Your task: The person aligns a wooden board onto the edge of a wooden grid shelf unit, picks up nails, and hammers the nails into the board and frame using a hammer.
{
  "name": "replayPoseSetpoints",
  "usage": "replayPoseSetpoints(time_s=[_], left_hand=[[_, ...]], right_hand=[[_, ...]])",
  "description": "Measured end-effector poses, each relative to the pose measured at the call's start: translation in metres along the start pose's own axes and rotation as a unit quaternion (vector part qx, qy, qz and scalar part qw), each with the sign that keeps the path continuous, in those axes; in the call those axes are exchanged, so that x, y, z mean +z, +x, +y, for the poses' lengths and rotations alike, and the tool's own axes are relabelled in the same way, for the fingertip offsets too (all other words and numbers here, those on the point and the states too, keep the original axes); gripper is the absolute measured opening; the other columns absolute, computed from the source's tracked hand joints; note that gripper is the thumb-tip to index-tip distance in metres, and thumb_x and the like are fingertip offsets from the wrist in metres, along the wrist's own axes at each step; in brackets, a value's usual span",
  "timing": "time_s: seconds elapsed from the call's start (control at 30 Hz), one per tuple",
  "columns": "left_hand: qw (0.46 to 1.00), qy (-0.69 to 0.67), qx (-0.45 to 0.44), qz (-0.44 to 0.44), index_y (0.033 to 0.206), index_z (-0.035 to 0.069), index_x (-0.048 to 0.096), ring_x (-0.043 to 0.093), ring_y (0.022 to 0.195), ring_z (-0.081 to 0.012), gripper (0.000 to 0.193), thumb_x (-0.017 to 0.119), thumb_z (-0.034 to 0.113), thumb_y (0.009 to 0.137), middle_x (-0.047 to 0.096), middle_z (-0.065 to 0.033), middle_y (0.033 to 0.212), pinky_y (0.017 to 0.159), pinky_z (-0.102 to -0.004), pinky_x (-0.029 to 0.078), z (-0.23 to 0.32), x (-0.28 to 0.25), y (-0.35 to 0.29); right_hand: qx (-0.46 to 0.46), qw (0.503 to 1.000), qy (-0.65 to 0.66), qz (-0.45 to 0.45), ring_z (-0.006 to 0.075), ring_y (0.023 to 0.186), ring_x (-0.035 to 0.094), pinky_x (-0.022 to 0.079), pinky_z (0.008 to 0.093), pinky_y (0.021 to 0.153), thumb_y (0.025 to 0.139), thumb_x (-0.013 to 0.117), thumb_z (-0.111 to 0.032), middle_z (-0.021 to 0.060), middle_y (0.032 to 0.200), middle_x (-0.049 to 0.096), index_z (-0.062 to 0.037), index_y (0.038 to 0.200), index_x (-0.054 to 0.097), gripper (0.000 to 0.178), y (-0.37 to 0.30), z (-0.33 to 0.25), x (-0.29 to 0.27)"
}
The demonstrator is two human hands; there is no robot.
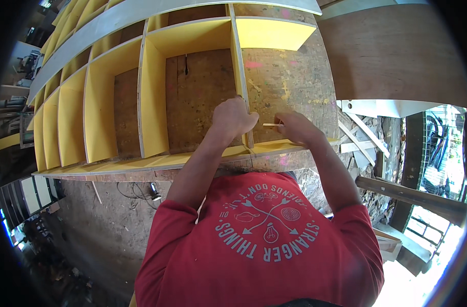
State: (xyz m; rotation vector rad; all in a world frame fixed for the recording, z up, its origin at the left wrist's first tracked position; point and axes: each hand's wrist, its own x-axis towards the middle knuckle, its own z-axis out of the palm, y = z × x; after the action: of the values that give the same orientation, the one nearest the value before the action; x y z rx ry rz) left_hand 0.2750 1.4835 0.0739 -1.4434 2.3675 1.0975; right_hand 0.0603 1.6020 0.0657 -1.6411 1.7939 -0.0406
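Your left hand [234,118] clasps the upright yellow plywood divider [239,66]; your right hand [294,128] pinches a thin pale wooden sliver [272,124], pointing leftward at it.

You stand on a dusty brown dirt floor [100,230] strewn with cables at seven o'clock. At one o'clock a large plain brown plywood sheet [392,51] leans. At four o'clock, rough wooden beams [412,197] cross rubble, and bright daylight pours through a wire-mesh opening [443,148] at three o'clock.
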Motion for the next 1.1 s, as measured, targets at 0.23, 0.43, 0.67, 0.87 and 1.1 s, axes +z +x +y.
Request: replayPoseSetpoints(time_s=[0.23,0.43,0.67,0.87,1.1], left_hand=[[0.998,-0.052,0.017,0.001,0.09,-0.013,0.072,0.073,0.093,-0.051,0.046,0.074,0.033,0.082,0.072,-0.0366,0.092,0.084,-0.0542,0.059,0.004,-0.013,-0.003],[0.998,-0.058,0.02,0.025,0.093,-0.013,0.071,0.073,0.091,-0.0505,0.045,0.075,0.031,0.081,0.072,-0.035,0.089,0.082,-0.0534,0.059,0.002,-0.009,0.0],[0.996,-0.065,0.034,0.039,0.092,-0.013,0.068,0.074,0.086,-0.0497,0.046,0.074,0.031,0.081,0.072,-0.0337,0.083,0.083,-0.0557,0.059,-0.004,-0.007,0.002],[0.997,-0.058,0.029,0.036,0.09,-0.014,0.067,0.073,0.083,-0.0506,0.047,0.073,0.032,0.08,0.071,-0.0345,0.082,0.081,-0.0562,0.058,-0.007,-0.008,0.003],[0.998,-0.054,0.03,0.03,0.089,-0.012,0.068,0.073,0.084,-0.0499,0.046,0.074,0.032,0.081,0.071,-0.0339,0.082,0.081,-0.0559,0.058,-0.002,-0.01,0.005]], right_hand=[[-0.015,0.989,-0.082,-0.126,0.0403,0.104,0.072,0.056,0.0503,0.091,0.094,0.075,-0.025,0.0204,0.105,0.076,-0.005,0.1,0.077,0.021,0.087,0.004,0.009],[-0.039,0.971,-0.18,-0.155,0.0421,0.108,0.072,0.056,0.0503,0.092,0.092,0.072,-0.016,0.024,0.106,0.076,-0.0023,0.099,0.074,0.015,0.174,0.048,0.053],[-0.031,0.996,0.062,0.049,0.0417,0.112,0.067,0.055,0.0482,0.098,0.091,0.072,-0.014,0.0183,0.108,0.071,-0.0052,0.103,0.068,0.016,0.168,0.06,0.06],[-0.091,0.978,-0.002,0.186,0.0401,0.11,0.067,0.056,0.0501,0.095,0.093,0.07,-0.02,0.0175,0.106,0.071,-0.0076,0.094,0.073,0.013,0.185,0.048,0.062],[-0.13,0.934,0.08,0.323,0.0436,0.095,0.07,0.057,0.0518,0.084,0.089,0.076,-0.015,0.021,0.091,0.072,-0.0055,0.093,0.073,0.011,0.254,0.054,0.059]])
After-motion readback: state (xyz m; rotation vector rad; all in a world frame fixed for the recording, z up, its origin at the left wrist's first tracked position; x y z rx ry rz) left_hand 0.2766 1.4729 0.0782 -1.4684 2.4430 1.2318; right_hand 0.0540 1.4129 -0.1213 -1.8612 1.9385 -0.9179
